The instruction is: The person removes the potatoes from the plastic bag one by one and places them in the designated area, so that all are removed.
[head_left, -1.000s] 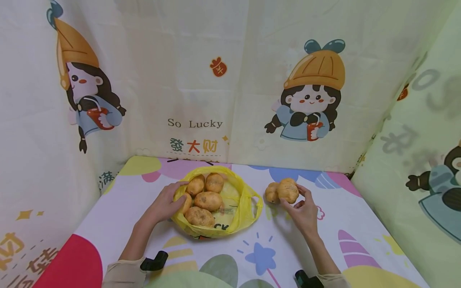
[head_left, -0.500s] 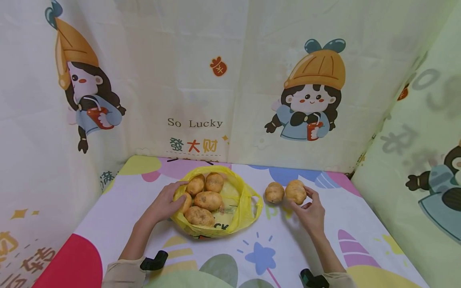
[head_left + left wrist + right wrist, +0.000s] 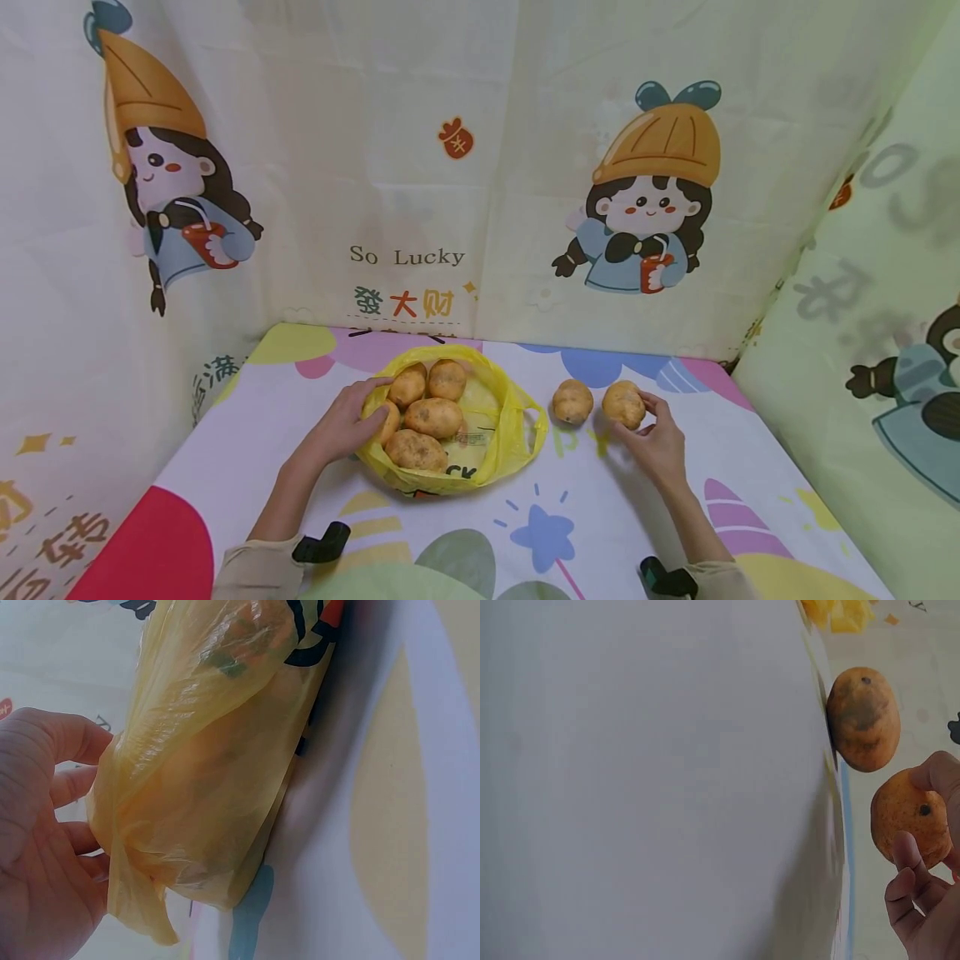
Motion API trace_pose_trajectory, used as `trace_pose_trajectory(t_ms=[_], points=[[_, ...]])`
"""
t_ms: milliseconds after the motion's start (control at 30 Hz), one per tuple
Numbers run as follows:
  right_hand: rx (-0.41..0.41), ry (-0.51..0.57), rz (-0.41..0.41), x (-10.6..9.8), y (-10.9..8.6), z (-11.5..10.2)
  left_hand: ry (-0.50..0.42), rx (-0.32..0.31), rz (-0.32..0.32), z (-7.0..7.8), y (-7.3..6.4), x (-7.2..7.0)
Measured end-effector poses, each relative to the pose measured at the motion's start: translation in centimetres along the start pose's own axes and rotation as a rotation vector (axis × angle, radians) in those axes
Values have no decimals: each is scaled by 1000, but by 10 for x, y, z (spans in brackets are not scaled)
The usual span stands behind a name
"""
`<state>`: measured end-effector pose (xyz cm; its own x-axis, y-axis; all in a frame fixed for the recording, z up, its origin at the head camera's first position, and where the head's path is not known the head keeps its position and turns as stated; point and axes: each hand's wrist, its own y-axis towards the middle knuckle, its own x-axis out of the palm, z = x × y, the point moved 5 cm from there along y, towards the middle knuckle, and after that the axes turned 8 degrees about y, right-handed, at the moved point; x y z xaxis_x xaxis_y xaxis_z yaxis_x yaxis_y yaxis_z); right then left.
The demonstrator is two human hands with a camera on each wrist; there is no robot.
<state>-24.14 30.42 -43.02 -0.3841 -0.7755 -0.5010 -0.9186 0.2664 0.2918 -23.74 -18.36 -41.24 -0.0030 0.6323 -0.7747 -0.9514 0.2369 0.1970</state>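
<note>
A yellow plastic bag [image 3: 517,450] lies with its mouth wide, several potatoes [image 3: 433,418] gathered in its left half. My left hand [image 3: 348,421] grips the bag's left rim; in the left wrist view its curled fingers [image 3: 75,784] hold the gathered plastic. To the right of the bag, my right hand [image 3: 656,442] pinches a potato [image 3: 623,405] between thumb and fingers. Another potato [image 3: 572,402] rests on the table just left of it, with a gap between the two. The right wrist view shows the held potato [image 3: 904,814] below the loose potato [image 3: 864,718].
A printed cloth covers the table [image 3: 450,550]. Behind it stands a cream curtain [image 3: 510,183] with cartoon figures, and more curtain closes in both sides. The bag's handle loop [image 3: 536,429] sticks out toward the loose potato.
My right hand has moved right and slightly down with its potato, parting it from the other potato, which it overlapped earlier. My left hand and the bag have stayed put.
</note>
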Motion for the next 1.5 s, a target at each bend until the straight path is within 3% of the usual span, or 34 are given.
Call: trace_pose_trajectory(t_ms=[367, 967, 1500], points=[[23, -58, -126, 0, 3, 4, 6, 16, 10, 0, 1, 1], [13, -76, -231, 6, 7, 5, 10, 4, 3, 1, 0, 1], [-28, -98, -191, 1, 8, 3, 2, 6, -1, 1, -1, 1]])
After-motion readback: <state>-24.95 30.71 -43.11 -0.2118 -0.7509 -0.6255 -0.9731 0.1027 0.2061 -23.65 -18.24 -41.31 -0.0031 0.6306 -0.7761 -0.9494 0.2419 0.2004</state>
